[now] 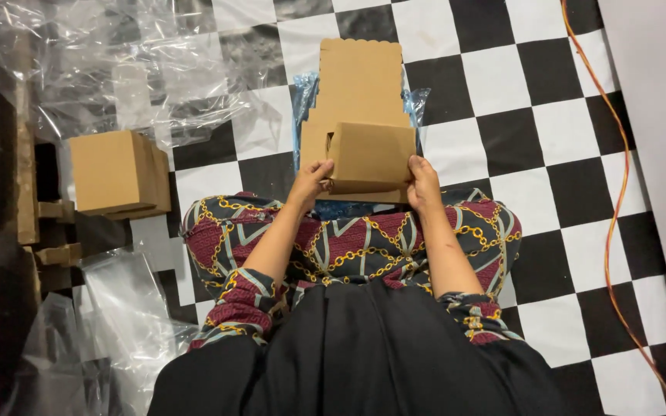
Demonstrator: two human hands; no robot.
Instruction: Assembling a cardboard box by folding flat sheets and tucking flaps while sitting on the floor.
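I hold a partly folded brown cardboard box [370, 154] in front of my crossed legs. My left hand [311, 182] grips its lower left edge. My right hand [423, 183] grips the lower right edge. The box's long scalloped lid flap [360, 77] stands open and points away from me. Under the box lies blue-tinted plastic wrap [303, 96] on the checkered floor. Both hands are closed on the box's front panel.
A finished brown cardboard box [117, 171] sits to the left on the black-and-white checkered floor [533, 146]. Crumpled clear plastic sheets [117, 69] cover the upper left and lower left. An orange cable [618, 192] runs down the right side, next to a white wall.
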